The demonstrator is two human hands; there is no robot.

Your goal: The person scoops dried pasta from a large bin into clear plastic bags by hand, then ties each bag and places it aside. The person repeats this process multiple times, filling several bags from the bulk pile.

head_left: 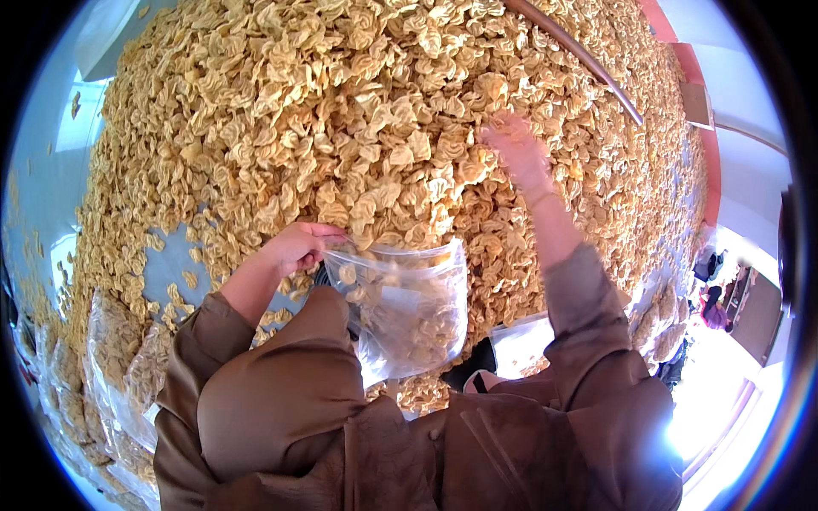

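Observation:
My left hand [300, 247] pinches the upper left rim of a clear plastic bag [412, 294]. Its mouth gapes toward the pile, and some yellow crisps show through its wall. Around it spreads a large heap of thin, wavy yellow crisps [332, 102]. Farther out to the right, my right hand [518, 149] is over the crisps or among them. Motion smears its fingers, so I cannot make out whether it holds any.
A long brown curved rod [584, 58] lies on the far right of the heap. Filled clear bags [115, 366] stand at the lower left, with more bags [660, 328] at the right. A red-edged border [688, 64] runs along the right side.

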